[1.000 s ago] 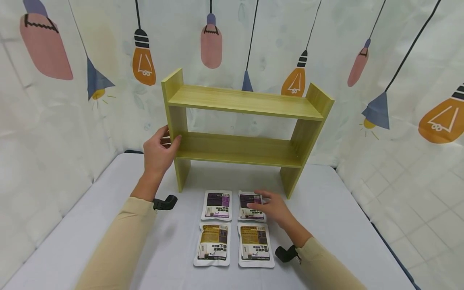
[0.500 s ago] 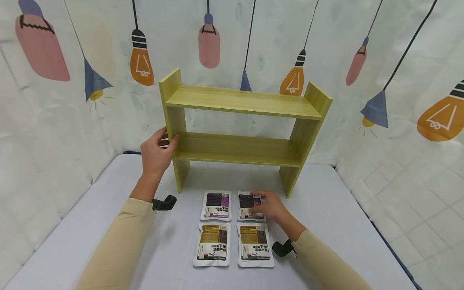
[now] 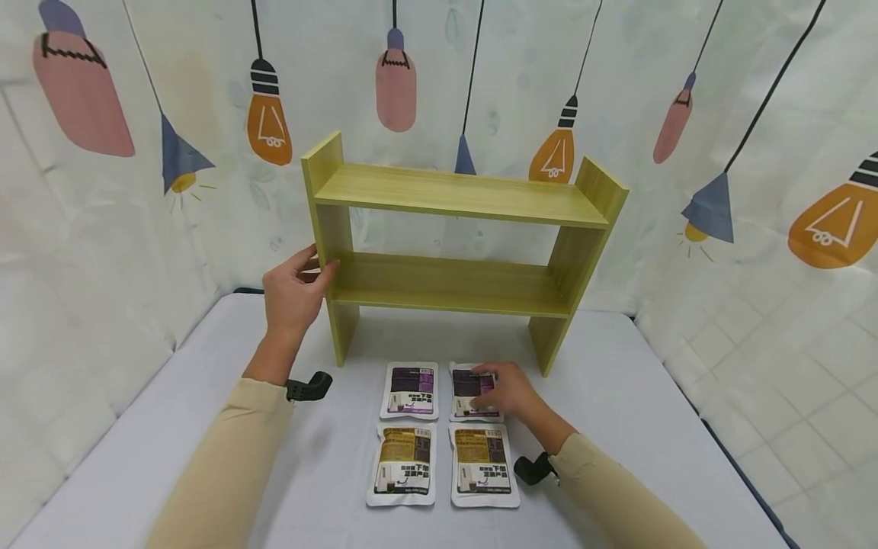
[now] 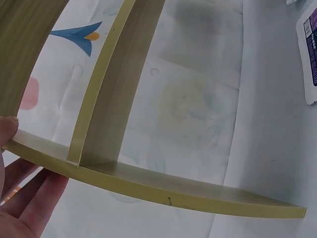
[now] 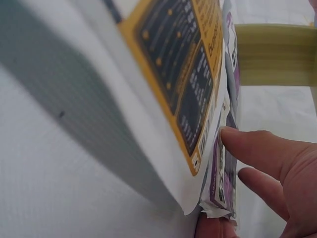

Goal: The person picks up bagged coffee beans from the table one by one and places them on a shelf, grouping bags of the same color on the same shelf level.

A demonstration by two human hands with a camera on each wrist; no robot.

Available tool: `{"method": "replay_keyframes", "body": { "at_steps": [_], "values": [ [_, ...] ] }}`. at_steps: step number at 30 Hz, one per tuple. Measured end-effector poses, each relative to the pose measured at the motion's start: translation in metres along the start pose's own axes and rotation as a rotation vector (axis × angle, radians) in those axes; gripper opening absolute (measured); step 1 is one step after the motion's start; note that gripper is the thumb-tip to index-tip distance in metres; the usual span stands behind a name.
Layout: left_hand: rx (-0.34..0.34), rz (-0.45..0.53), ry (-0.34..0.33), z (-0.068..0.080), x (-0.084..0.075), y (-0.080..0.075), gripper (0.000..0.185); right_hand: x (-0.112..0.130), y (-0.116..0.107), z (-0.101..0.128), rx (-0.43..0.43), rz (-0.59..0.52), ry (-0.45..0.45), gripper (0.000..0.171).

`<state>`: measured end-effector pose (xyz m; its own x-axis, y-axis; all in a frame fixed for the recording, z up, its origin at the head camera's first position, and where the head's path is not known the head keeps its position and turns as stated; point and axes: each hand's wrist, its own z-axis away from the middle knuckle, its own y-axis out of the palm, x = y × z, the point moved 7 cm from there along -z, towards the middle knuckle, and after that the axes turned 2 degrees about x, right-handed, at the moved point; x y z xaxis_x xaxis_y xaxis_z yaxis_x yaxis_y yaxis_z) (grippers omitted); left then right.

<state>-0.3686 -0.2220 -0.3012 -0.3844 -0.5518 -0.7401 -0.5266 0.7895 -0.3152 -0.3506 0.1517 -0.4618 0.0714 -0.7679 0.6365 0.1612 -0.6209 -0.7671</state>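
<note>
Purple-labelled pouch (image 3: 474,392), far right of a two-by-two block of four flat pouches on grey table (image 3: 652,427), just near of the shelf's right leg. Right hand (image 3: 507,390) laid over its right half; thumb on the label face, fingers (image 5: 257,148) curled along the far right edge in the right-wrist view, edge seemingly pinched and slightly raised, though too close-up to be sure. Touching near edge of that pouch: orange-labelled pouch (image 3: 483,465), flat. Left of these: second purple pouch (image 3: 410,390) far, second orange pouch (image 3: 403,463) near, both flat and untouched.

Wooden two-tier shelf (image 3: 459,236) upright at far side of table, against the lightbulb-print curtain (image 3: 754,152). Left hand (image 3: 293,293) clasped round left upright at the level of the lower board: thumb on the front edge, fingers (image 4: 29,198) wrapped behind the outer face. Grip firm, wood held between thumb and fingers.

Beige sleeves (image 3: 226,465) on both forearms; black wrist-camera mounts (image 3: 309,386) at each cuff. Both tiers bare wood.
</note>
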Motion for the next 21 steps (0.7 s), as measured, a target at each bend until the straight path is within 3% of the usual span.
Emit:
{"method": "replay_keyframes", "body": {
  "at_steps": [21],
  "values": [
    [-0.006, 0.045, -0.034, 0.0, 0.005, 0.0, 0.043, 0.011, 0.0, 0.0, 0.011, 0.062, -0.018, 0.053]
  ]
}}
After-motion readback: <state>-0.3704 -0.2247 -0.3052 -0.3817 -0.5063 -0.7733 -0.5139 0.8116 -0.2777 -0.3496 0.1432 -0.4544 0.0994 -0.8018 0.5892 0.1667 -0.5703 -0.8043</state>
